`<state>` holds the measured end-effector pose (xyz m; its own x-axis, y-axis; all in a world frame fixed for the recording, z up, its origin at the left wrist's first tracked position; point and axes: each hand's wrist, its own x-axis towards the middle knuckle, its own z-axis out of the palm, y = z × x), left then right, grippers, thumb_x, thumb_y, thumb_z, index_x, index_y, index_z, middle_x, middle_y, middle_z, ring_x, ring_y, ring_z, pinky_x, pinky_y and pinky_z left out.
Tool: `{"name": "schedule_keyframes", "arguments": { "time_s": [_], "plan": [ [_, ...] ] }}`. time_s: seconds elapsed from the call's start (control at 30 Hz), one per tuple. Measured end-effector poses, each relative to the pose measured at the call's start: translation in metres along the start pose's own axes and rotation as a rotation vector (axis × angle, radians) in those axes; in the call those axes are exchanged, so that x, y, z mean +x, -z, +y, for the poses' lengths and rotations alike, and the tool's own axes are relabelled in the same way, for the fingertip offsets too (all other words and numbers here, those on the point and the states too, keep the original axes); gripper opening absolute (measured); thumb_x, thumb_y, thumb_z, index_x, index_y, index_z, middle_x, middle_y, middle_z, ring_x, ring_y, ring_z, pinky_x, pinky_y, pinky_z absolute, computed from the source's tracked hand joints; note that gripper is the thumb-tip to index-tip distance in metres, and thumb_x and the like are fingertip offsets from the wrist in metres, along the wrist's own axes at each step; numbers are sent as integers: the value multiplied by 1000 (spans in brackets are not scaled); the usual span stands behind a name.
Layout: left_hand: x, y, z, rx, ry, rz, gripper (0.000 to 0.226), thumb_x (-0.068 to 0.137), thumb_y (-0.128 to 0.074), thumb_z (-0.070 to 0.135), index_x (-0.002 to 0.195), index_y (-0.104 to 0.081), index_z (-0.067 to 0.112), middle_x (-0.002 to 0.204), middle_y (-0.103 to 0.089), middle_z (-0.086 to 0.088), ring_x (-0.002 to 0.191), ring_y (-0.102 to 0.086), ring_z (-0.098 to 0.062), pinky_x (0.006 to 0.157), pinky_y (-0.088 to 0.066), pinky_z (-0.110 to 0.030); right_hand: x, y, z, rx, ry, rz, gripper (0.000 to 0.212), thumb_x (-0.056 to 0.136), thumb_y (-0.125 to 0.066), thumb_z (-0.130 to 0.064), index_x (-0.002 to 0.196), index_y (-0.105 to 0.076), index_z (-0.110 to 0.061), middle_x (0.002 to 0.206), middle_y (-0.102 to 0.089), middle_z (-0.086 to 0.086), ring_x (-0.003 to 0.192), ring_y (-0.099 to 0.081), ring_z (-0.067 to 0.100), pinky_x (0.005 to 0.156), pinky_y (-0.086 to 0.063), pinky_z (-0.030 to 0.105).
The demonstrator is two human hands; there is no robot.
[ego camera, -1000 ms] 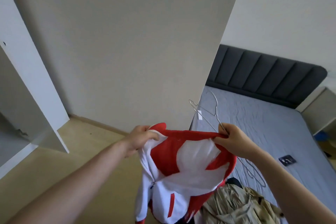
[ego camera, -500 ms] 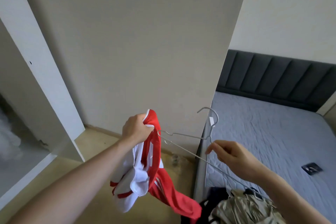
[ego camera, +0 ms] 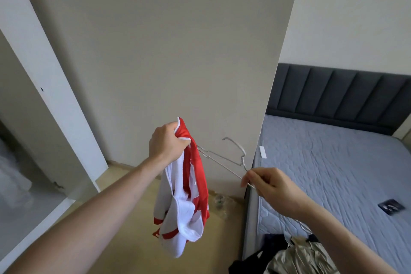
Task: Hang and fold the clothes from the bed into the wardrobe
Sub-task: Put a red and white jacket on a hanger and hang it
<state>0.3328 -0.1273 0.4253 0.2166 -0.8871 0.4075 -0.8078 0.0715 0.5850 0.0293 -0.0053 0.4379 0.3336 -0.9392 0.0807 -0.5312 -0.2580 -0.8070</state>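
garment: red-and-white jacket [ego camera: 186,196], bunched, hangs below the left hand [ego camera: 168,145] over the floor, between the wardrobe [ego camera: 40,140] and the bed [ego camera: 322,162].
left grip: fingers curled tight round the collar end of the jacket; bears all its weight.
right grip: right hand [ego camera: 270,184] pinches the wire hanger [ego camera: 224,160] on its lower bar, thumb against fingertips.
hanger: hook points up; far shoulder end reaches into the jacket just under the left hand. How far it is in, cannot tell.
handling, jacket: light, soft, looks like slick sports fabric; likely to slide off thin wire. Best held at collar or shoulder seam, not the body.
handling, hanger: thin wire, light, will probably flex and twist under a one-sided load. Best held near the neck below the hook.
wardrobe: door open at left; something pale and translucent inside, blurred, cannot identify. Rail not in view.
bed: grey mattress, dark padded headboard [ego camera: 338,95]. Holds a small dark card or packet [ego camera: 391,207] at right and a heap at the near edge: a beige garment [ego camera: 300,260] over a dark garment [ego camera: 262,258].
step: judged as threading hanger into jacket; hanging not yet done.
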Motion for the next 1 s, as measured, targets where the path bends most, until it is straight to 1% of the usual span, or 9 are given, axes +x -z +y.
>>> {"name": "schedule_keyframes", "arguments": {
  "time_s": [0.2, 0.37, 0.47, 0.57, 0.73, 0.8, 0.87, 0.93, 1.0],
  "plan": [
    [11, 0, -6, -34, 39, -27, 45, 61, -73, 24, 64, -30, 13, 49, -32, 4, 53, -27, -22, 48, -27, -29, -9, 8, -11, 52, 0, 0, 43, 109, -43, -37, 82, -73, -24, 57, -34, 2, 53, -30, 20, 52, -26, 33],
    [7, -12, -6, -16, 122, -86, 42, 61, -76, 24, 70, -39, 6, 54, -42, 2, 56, -34, -26, 49, -32, -30, -15, 5, -8, 53, -26, -3, 44, 109, -43, -35, 81, -73, -20, 53, -34, -3, 47, -29, 11, 47, -26, 22],
    [0, -15, -1, -56, 132, -99, 42, 59, -76, 22, 66, -37, 9, 53, -40, 0, 55, -32, -25, 48, -30, -30, -15, 1, -2, 51, -33, -18, 44, 109, -45, -37, 80, -73, -21, 53, -32, -2, 47, -28, 13, 48, -25, 23],
    [-3, -14, 10, -122, 93, -102, 37, 55, -72, 23, 69, -44, 4, 60, -51, -14, 56, -32, -22, 49, -35, -32, -13, -12, 7, 39, -65, -39, 44, 109, -45, -38, 78, -72, -23, 56, -32, 2, 53, -29, 20, 53, -26, 32],
    [-12, 5, 45, -256, -88, -42, 36, 58, -71, 22, 64, -38, 9, 49, -36, 6, 53, -26, -15, 47, -28, -32, 0, -39, 20, 77, -115, -66, 48, 104, -44, -47, 77, -72, -21, 51, -39, -2, 50, -34, 16, 52, -31, 28],
    [-15, 17, 59, -324, -131, -46, 33, 59, -72, 18, 60, -38, 14, 47, -38, 9, 49, -28, -12, 44, -25, -24, 5, -48, 21, 106, -115, -8, 50, 96, -44, -58, 75, -71, -21, 50, -39, -4, 48, -35, 15, 49, -32, 25],
    [-21, 28, 68, -386, -144, -70, 34, 61, -73, 14, 60, -39, 12, 47, -37, 11, 49, -29, -8, 45, -27, -21, 10, -52, 24, 174, -126, 119, 49, 99, -44, -55, 72, -69, -22, 51, -37, 0, 49, -34, 19, 50, -31, 29],
    [-33, 36, 73, -428, -173, -141, 33, 64, -72, 12, 62, -39, 10, 52, -35, 11, 52, -29, -6, 47, -29, -26, 13, -52, 27, 268, -121, 232, 50, 106, -44, -47, 68, -65, -21, 53, -33, 5, 51, -31, 21, 51, -26, 34],
    [-51, 44, 73, -442, -244, -306, 28, 71, -76, 14, 69, -49, 7, 58, -46, 0, 56, -37, -8, 51, -36, -32, 12, -51, 27, 306, -101, 306, 51, 102, -45, -53, 65, -61, -21, 52, -31, 6, 52, -28, 21, 49, -24, 32]
  ]
}}
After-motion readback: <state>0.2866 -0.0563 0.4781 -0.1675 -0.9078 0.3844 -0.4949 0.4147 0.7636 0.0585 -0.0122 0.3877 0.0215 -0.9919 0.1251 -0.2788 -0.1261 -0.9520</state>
